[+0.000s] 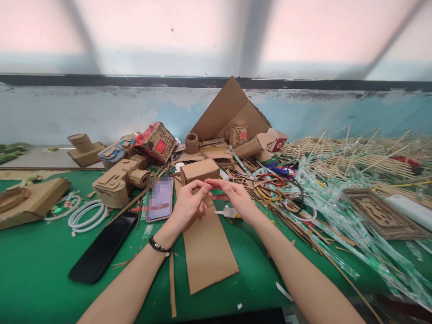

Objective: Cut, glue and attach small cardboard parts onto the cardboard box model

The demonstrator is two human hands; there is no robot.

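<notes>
9 o'clock: we see a box point(40, 202) cut off by the edge | 8 o'clock: phone screen point(164, 202) partly blurred | 5 o'clock: bottle point(228, 212) part-hidden behind our right hand point(239, 198) | 7 o'clock: we cannot tell whether our left hand point(191, 198) pinches anything

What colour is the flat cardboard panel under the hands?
Plain brown panel, clearest in the head view.

Below the fingers point(200, 185), a matt, smooth face is presented by the long flat brown cardboard panel point(209, 256); the same dull finish is shared by the brown rectangular cardboard box point(200, 170) just beyond them. Gloss is shown by the black rounded flat slab point(103, 249) to their left, crinkled shine by the clear green-printed plastic strips point(315, 191) to their right.
</notes>
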